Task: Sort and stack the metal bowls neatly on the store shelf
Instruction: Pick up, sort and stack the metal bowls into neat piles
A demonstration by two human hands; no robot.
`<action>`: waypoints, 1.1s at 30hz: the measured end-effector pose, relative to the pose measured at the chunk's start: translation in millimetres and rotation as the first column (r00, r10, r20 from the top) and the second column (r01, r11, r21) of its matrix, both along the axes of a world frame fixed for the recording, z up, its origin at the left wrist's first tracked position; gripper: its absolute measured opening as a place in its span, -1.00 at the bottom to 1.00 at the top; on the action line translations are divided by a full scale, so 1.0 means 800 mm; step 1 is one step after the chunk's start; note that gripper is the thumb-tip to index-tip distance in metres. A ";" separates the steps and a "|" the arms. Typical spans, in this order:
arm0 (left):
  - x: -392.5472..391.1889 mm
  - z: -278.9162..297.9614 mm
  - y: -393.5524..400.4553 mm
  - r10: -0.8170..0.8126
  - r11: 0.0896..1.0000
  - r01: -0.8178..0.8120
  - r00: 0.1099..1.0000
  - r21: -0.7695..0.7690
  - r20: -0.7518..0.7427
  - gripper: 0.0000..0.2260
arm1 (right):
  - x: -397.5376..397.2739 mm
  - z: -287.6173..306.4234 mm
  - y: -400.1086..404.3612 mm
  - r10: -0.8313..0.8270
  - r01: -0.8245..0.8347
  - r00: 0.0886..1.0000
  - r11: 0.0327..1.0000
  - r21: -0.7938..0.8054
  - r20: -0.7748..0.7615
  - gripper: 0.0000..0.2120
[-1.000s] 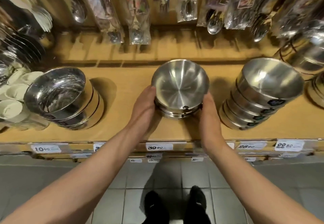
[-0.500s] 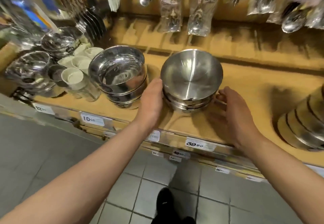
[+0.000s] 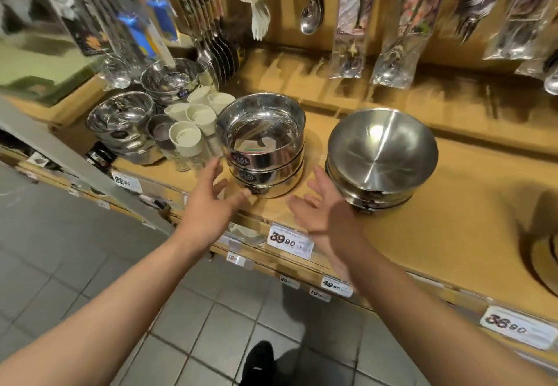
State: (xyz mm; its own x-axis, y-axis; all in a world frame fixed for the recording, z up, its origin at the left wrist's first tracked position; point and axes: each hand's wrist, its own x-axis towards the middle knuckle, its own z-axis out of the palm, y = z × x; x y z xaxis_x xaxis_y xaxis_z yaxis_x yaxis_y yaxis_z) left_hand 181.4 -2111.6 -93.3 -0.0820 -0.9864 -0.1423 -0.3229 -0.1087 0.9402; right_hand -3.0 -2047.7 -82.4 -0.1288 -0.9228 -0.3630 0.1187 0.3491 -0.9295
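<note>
Grip: none; left hand [image 3: 208,197] and right hand [image 3: 324,209] spread, flanking the straight-sided stack [image 3: 264,150], left fingertips possibly touching it. Stack stands mid-shelf [image 3: 422,234]; sloped stack [image 3: 382,156] at its 3 o'clock. Handling: clasp the bottom bowl both sides, slide level. Obstacles: white cups [image 3: 196,123] at 9 o'clock, close.

**Store aisle, shelving and floor**

Wooden shelf [image 3: 453,210] with yellow-brown surface; front edge carries white price tags [image 3: 290,241]. Back panel hung with packaged cutlery [image 3: 395,23], loose spoons [image 3: 311,14] and white plastic forks [image 3: 259,20]. White cups [image 3: 188,138] at left. Floor [image 3: 211,325] of grey square tiles.
</note>
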 end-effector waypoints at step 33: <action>-0.040 -0.056 -0.149 -0.111 0.969 0.082 0.987 -0.234 -0.114 -0.51 | 0.018 -0.042 -0.166 -0.307 0.247 0.920 0.937 -0.248 -0.244 -0.12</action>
